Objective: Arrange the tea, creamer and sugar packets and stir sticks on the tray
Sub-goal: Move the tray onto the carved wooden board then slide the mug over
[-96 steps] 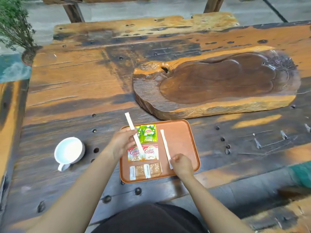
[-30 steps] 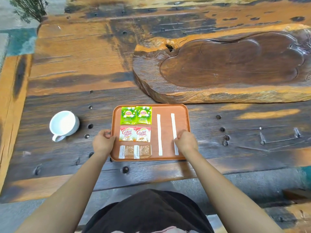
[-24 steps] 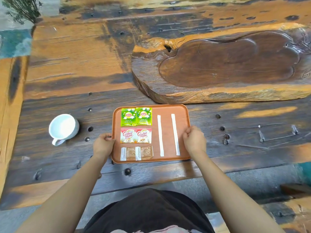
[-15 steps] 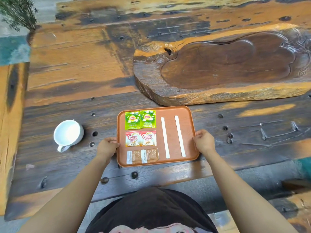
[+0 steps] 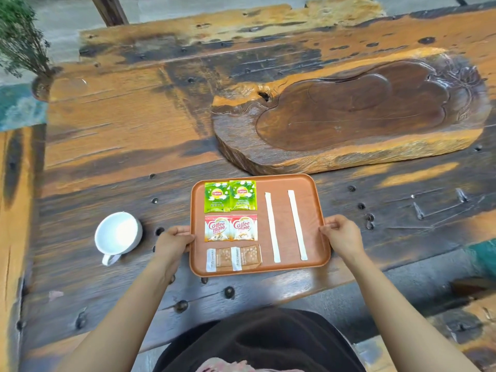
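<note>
An orange-brown tray lies on the wooden table in front of me. On its left half sit two green tea packets, below them two red-and-white creamer packets, and nearest me two brown sugar packets. Two white wrapped stir sticks lie side by side on the right half. My left hand grips the tray's left rim. My right hand grips its right rim.
A white cup stands left of the tray. A large carved wooden tea board lies just beyond the tray. A green plant sits at the far left corner. The table's near edge runs just below the tray.
Earlier my hands were laying the two stir sticks on the tray. Since then both hands have moved to the tray's side rims and closed on them.
</note>
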Available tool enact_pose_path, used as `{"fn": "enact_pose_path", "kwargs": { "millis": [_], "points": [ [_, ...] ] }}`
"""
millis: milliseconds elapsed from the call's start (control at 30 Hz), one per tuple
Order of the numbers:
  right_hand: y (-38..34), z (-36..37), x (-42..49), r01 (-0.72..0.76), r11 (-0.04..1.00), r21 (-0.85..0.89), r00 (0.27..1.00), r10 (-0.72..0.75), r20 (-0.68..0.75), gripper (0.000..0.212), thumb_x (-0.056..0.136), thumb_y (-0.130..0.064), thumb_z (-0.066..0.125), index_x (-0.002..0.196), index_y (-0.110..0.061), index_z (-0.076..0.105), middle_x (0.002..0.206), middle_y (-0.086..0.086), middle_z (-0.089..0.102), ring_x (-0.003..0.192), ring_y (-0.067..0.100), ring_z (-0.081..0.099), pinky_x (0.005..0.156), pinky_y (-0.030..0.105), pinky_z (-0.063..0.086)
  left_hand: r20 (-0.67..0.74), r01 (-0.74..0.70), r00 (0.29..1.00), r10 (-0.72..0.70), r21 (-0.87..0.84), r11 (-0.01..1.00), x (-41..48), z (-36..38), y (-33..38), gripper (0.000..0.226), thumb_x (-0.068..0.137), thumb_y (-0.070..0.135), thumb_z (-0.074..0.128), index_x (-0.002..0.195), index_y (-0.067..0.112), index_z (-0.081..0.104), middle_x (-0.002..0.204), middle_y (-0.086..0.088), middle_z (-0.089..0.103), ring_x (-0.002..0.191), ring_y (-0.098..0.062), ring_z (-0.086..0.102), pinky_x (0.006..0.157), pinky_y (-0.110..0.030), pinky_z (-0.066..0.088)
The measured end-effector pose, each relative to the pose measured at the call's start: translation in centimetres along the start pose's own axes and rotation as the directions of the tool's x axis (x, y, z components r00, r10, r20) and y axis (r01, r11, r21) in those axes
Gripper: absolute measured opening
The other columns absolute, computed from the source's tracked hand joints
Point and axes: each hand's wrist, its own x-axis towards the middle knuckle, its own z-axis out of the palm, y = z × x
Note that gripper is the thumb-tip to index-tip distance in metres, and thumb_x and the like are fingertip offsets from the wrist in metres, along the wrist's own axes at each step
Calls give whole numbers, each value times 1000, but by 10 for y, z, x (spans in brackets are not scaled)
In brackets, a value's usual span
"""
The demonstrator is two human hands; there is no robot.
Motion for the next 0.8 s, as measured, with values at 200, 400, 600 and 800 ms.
{"fn": "enact_pose_path", "kwargs": {
  "millis": [200, 400, 600, 800],
  "points": [
    [-15, -26, 21, 40, 999, 26, 999, -39, -35, 13, 79, -3, 62, 74, -15, 60, 65, -7, 57, 71, 19, 57, 65, 26, 41, 35, -35, 999, 36, -21, 999, -5, 14, 33, 18, 86, -8, 50, 85, 8, 59, 77, -6, 62, 68, -14, 57, 47, -11, 51],
    [-35, -66, 69, 89, 996, 19, 995, -88, -35, 10, 80, -5, 64, 79, -15, 61, 73, 3, 62, 77, 21, 58, 74, 29, 43, 41, -64, 997, 66, -47, 997, -1, 54, 74, 18, 84, -6, 53, 99, 2, 59, 79, -6, 61, 69, -13, 56, 54, -15, 49],
    [-55, -113, 136, 124, 992, 15, 991, -124, -41, 6, 81, -3, 63, 85, -8, 63, 79, 7, 60, 79, 21, 56, 73, 26, 38, 27, -111, 993, 112, -43, 993, 7, 121, 122, 16, 84, -5, 52, 84, 10, 58, 73, -4, 60, 58, -9, 55, 42, -7, 45],
    [-60, -150, 219, 98, 994, 44, 994, -95, -53, 11, 79, -3, 65, 75, -14, 61, 67, 0, 59, 75, 21, 57, 62, 25, 45, 32, -123, 992, 123, -15, 992, 28, 192, 164, 25, 83, -10, 51, 103, 2, 57, 76, -6, 61, 63, -15, 55, 51, -19, 48]
  ]
}}
